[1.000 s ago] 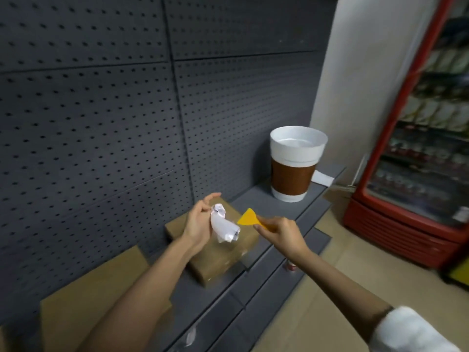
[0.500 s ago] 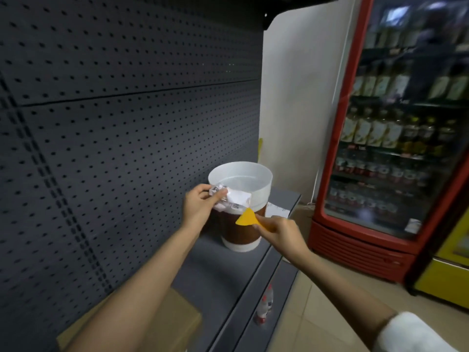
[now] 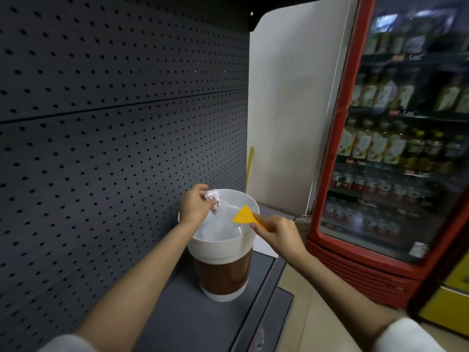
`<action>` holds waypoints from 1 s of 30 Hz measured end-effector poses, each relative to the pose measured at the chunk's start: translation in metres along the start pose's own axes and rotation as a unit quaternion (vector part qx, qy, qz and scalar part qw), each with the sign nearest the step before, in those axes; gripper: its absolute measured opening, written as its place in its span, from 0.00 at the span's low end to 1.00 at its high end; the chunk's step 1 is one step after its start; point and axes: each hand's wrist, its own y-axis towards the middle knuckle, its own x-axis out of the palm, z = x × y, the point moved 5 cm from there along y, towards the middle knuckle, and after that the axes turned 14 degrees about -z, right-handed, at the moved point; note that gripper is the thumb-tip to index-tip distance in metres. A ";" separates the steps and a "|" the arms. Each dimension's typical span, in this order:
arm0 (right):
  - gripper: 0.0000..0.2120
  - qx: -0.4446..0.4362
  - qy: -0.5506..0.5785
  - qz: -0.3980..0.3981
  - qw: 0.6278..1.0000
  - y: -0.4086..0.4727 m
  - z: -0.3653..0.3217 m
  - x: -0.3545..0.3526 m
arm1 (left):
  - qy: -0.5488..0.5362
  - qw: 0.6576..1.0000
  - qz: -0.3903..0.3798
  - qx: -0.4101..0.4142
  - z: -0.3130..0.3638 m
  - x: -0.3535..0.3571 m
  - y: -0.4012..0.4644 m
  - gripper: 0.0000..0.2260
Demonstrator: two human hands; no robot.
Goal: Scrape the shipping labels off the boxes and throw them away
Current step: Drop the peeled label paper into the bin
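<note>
Crumpled label (image 3: 212,196) sits pinched in my left hand (image 3: 195,205) over the bin (image 3: 220,240), at its 10 o'clock rim; my right hand (image 3: 275,228) grips the yellow scraper (image 3: 245,215) at 3 o'clock

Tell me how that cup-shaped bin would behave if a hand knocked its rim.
The cup-shaped bin stands tall on a base narrower than its rim, so it would probably tip rather than slide. It looks like thin plastic holding little, so likely light. The left hand holds the crumpled label over its opening.
</note>
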 end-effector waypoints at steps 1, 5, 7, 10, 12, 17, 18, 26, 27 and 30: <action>0.10 -0.007 0.000 -0.004 1.000 0.003 0.001 -0.001 | 0.031 0.999 0.002 -0.007 -0.002 0.002 -0.001 0.16; 0.12 -0.042 0.005 -0.032 0.999 0.008 0.004 -0.002 | 0.073 0.997 -0.006 -0.002 -0.004 0.011 -0.001 0.15; 0.13 -0.052 0.005 -0.046 0.998 0.008 0.005 -0.001 | 0.107 0.994 -0.019 -0.007 -0.005 0.014 0.000 0.23; 0.14 -0.061 0.010 -0.065 0.996 0.005 0.007 0.000 | 0.093 0.995 -0.041 -0.014 -0.006 0.019 -0.006 0.23; 0.14 -0.071 0.013 -0.078 0.994 0.003 0.009 0.002 | 0.051 0.998 -0.021 -0.024 -0.005 0.018 -0.015 0.18; 0.14 -0.094 0.018 -0.095 0.991 0.001 0.005 0.005 | 0.054 0.995 0.060 -0.054 -0.008 0.005 -0.041 0.06; 0.14 -0.099 0.019 -0.098 0.990 0.000 0.003 0.006 | 0.058 0.995 0.061 -0.061 -0.009 0.004 -0.045 0.05; 0.14 -0.129 0.003 -0.111 0.985 -0.020 0.003 0.000 | -0.067 0.998 0.003 -0.022 -0.007 0.027 -0.055 0.22; 0.13 -0.127 0.001 -0.109 0.986 -0.023 0.006 -0.001 | -0.093 0.996 -0.003 -0.006 -0.002 0.028 -0.058 0.24; 0.13 -0.128 0.005 -0.110 0.986 -0.030 0.011 -0.003 | -0.152 0.988 0.031 0.017 0.009 0.025 -0.065 0.23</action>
